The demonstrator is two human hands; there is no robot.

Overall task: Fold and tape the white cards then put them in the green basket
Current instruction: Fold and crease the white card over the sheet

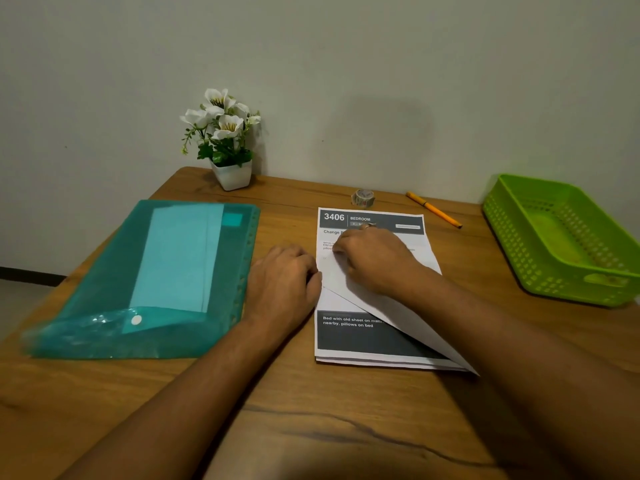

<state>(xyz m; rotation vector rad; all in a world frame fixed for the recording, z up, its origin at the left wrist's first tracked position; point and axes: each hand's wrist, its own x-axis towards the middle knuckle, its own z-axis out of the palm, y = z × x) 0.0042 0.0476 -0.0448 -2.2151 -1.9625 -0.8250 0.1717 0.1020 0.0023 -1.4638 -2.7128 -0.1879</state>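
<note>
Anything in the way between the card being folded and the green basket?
Nothing visible. Only bare table lies between the right edge of the white card and the green basket. The orange pen and the tape roll lie farther back, off that line.

wall (346, 46): plain grey-green, softly lit | table (311, 427): brown wood grain | floor (20, 299): pale, dark skirting (31, 273)
</note>
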